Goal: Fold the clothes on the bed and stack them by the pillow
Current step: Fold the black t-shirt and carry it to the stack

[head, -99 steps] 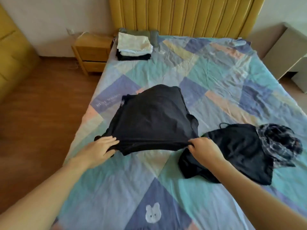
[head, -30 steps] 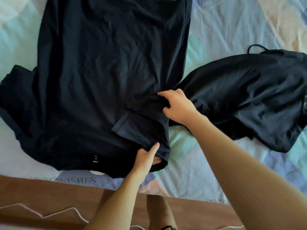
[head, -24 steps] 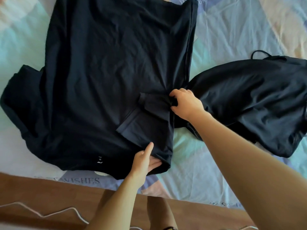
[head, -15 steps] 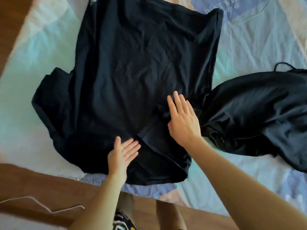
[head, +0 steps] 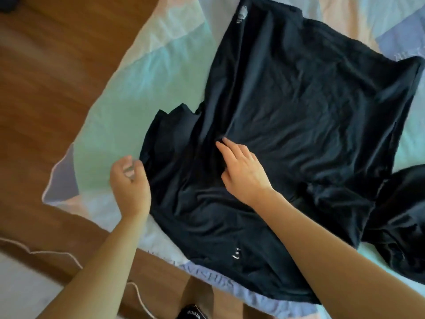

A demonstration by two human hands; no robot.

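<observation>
The black shirt lies spread on the bed near its edge, the right hand pressing flat to pin it while the left hand curls at its sleeve, apparently to fold it inward.

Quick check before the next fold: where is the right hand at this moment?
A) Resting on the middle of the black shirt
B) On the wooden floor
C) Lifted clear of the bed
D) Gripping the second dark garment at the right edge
A: the right hand lies on the spread black shirt with its fingers extended, while the left hand is at the shirt's left sleeve edge.
</observation>
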